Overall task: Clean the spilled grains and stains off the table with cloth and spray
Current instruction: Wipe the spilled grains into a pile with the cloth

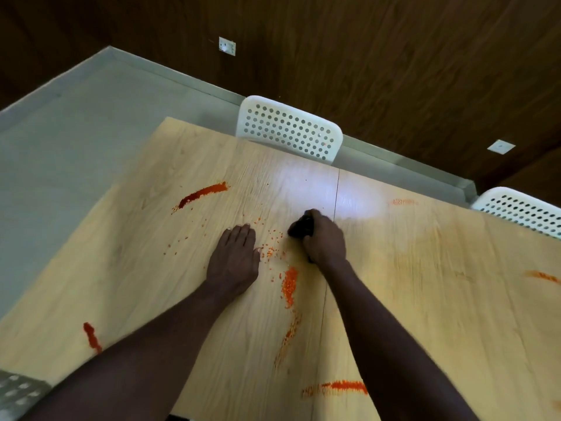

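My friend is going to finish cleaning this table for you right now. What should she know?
Left hand: open, flat on the table, holding nothing.
Right hand: closed around a dark cloth, pressed on the table beside the loose orange grains.
More grains lie in a heap between the two arms.
Red stains: one far left, one near the left edge, one at the near edge, fainter ones on the right.
No spray bottle is in view.
Done: little that shows. Left: gather the grains, then wipe every stain.
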